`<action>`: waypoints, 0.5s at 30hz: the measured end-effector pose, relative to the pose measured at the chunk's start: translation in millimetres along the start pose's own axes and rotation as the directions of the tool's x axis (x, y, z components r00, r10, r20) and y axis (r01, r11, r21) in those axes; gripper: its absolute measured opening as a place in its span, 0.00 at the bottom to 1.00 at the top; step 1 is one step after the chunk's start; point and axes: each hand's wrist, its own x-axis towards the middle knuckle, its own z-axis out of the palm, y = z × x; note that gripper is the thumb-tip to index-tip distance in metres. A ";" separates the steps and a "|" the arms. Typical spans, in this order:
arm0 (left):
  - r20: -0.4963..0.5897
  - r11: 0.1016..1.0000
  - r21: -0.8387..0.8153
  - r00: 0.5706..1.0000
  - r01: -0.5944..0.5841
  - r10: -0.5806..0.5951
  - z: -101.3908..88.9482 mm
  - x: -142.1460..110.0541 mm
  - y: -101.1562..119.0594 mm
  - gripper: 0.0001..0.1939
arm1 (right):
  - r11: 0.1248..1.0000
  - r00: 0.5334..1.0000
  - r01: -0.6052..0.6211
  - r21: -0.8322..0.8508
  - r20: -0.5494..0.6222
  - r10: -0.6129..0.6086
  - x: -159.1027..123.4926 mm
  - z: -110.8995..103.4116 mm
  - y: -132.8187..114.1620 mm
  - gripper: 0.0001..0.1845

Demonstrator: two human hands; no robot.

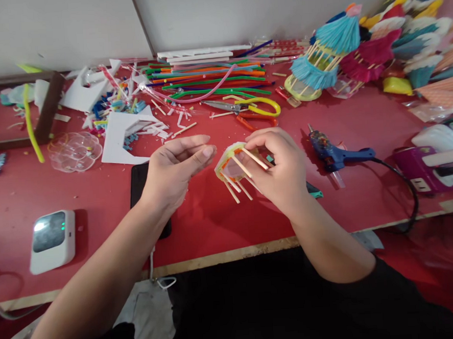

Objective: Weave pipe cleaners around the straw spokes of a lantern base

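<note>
Held in my right hand (283, 166) is a small craft base (223, 165), pale and rounded with orange and yellow-green along its rim. Several short wooden sticks (231, 191) stand out from it, tilted towards me. To its left, my left hand (169, 173) is closed in a pinch, thumb against fingertips, apart from the base. Whatever may be between those fingertips is too small to make out. A black phone (138, 182) lies partly hidden beneath my left wrist. Behind my right hand, a green-handled tool (314, 190) shows only in part.
Yellow-handled scissors (261, 106) and orange-handled pliers (256, 120) lie ahead. Pipe cleaners (217, 80) and white foam scraps (119, 140) are behind. A blue glue gun (336, 155), its cord, and finished stick towers (321, 56) are right. A white device (53, 241) sits left.
</note>
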 end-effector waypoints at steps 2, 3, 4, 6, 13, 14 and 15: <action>0.017 1.000 -0.008 1.000 0.023 -0.023 -0.8 0.2 -0.3 0.12 | 1.000 1.000 0.005 -0.004 -0.002 -0.005 0.1 -0.2 0.2 0.08; 0.019 1.000 -0.008 0.999 0.027 -0.027 -0.9 0.3 -0.3 0.11 | 1.000 1.000 0.007 -0.005 -0.004 -0.007 0.2 -0.3 0.3 0.08; 0.015 1.000 -0.007 1.000 0.024 -0.024 -1.0 0.4 -0.2 0.10 | 1.000 1.000 0.008 -0.004 -0.008 -0.008 0.3 -0.4 0.3 0.09; 0.000 1.000 -0.006 1.000 0.003 -0.003 -0.5 0.7 0.6 0.06 | 1.000 1.000 0.008 -0.002 -0.021 -0.008 0.6 -0.4 0.2 0.09; -0.018 0.999 0.021 0.999 -0.028 0.029 2.3 2.7 7.1 0.12 | 1.000 0.999 -0.001 0.016 -0.032 0.001 1.0 0.0 -0.6 0.08; -0.017 0.999 0.033 1.000 -0.024 0.025 2.8 2.9 8.1 0.14 | 1.000 0.999 0.000 0.017 -0.033 0.001 1.1 0.1 -0.7 0.08; -0.023 0.999 0.039 1.000 -0.017 0.018 3.3 3.0 9.0 0.15 | 1.000 0.999 0.001 0.018 -0.034 0.000 1.0 0.2 -0.8 0.07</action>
